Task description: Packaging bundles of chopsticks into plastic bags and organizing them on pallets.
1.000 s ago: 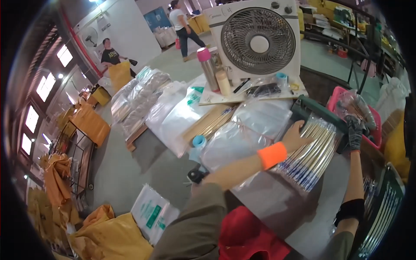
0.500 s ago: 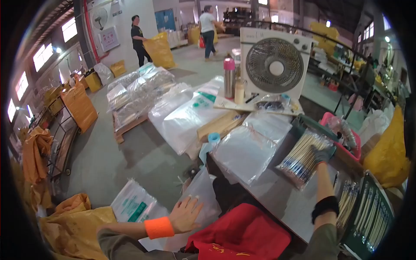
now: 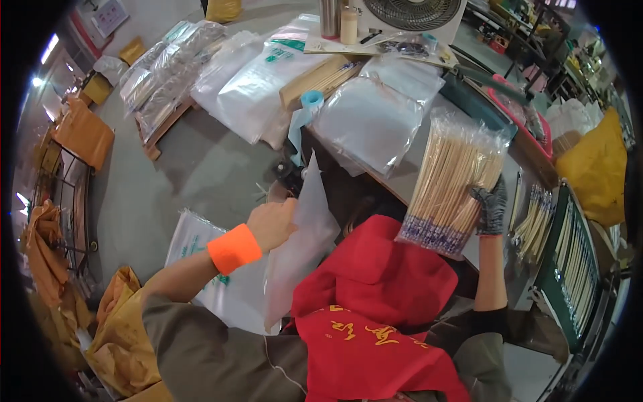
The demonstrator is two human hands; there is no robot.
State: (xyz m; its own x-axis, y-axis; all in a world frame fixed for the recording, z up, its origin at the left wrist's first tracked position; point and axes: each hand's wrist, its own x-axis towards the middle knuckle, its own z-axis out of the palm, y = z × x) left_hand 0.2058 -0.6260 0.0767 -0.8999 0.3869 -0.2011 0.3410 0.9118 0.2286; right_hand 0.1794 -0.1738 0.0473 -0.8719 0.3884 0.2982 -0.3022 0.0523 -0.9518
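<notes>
My right hand (image 3: 491,206), in a dark striped glove, is closed on the right edge of a clear bag of wooden chopsticks (image 3: 450,174). The patterned blue-and-white ends of the chopsticks point down toward me, and the bag is lifted at the table's near edge. Bare, with an orange band (image 3: 234,248) at the wrist, my left hand (image 3: 271,224) has its fingers curled in at the edge of an upright, translucent plastic bag (image 3: 309,221). Its fingertips are partly hidden. Behind that hand lies a stack of clear bags with green print (image 3: 194,244).
Flat clear bags (image 3: 368,124) cover the table's far part, beside a blue roll (image 3: 311,99) and a fan (image 3: 415,10). Loose chopsticks (image 3: 534,221) and a green tray (image 3: 569,268) of chopsticks stand at the right. A pink basket (image 3: 519,110) sits behind.
My right hand has raised the bag of chopsticks off the table and brought it nearer. My left hand's spread fingers have curled in beside the translucent bag. The view has tilted downward.
</notes>
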